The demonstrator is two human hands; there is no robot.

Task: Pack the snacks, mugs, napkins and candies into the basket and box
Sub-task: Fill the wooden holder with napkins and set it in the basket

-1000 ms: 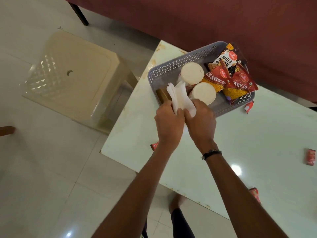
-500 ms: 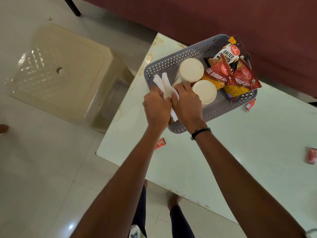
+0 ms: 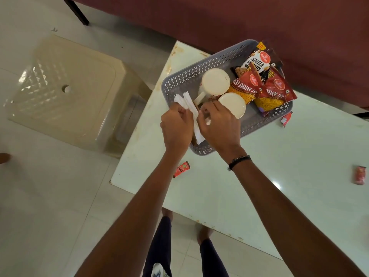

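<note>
Grey perforated plastic basket (image 3: 201,74): stands on the pale glossy bench (image 3: 279,166), near its far corner. Contents, far end: three red and black snack packets (image 3: 265,82), overlapping, one leaning over the rim. Contents, middle: two cream mugs (image 3: 214,80), side by side. Contents, near end: sheaf of white paper napkins (image 3: 188,104), upright on edge.

Left hand (image 3: 176,129): above the basket's near end, grip pinched on the napkins. Right hand (image 3: 219,124): just beside it, grip curled against the other face of the sheaf; beaded black wristband (image 3: 238,161) on the wrist.

Loose on the bench: three small red candy wrappers (image 3: 180,169), well apart, one just beside the basket.

Floor, left: beige plastic stool (image 3: 65,90).
</note>
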